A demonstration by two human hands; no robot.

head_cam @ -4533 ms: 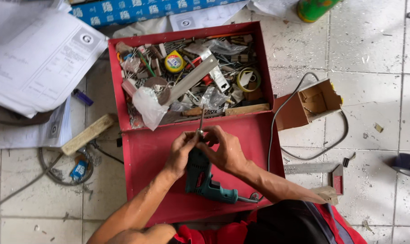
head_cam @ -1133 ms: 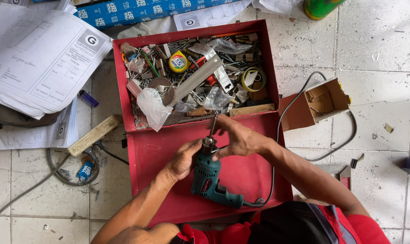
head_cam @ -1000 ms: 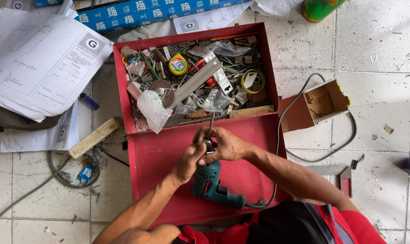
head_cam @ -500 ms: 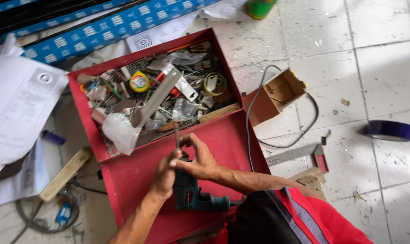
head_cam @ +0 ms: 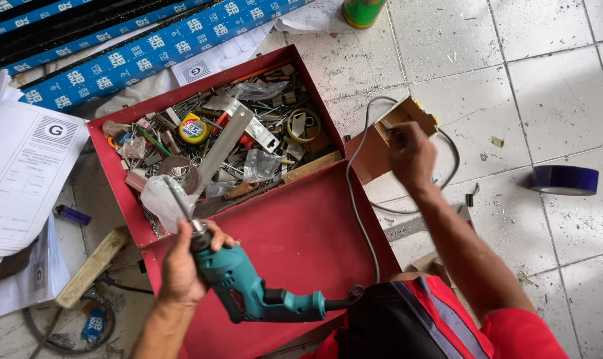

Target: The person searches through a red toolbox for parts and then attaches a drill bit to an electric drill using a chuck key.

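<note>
White tiled floor (head_cam: 514, 80); left hand (head_cam: 182, 266) grip clenched on teal drill (head_cam: 248, 292); right hand (head_cam: 411, 153) reaching into small cardboard box (head_cam: 374, 146), grip unclear.

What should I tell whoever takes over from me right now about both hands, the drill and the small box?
Left hand: gripping the teal drill near its chuck, over the red toolbox lid; a bit is in the chuck, pointing up-left.
Right hand: off the drill, reaching into the small cardboard box right of the toolbox; whether it holds anything I cannot tell.
The drill's cord runs over the lid toward that box.
Done: bit seated. Left: whatever comes from the box is not yet at the drill.
</note>
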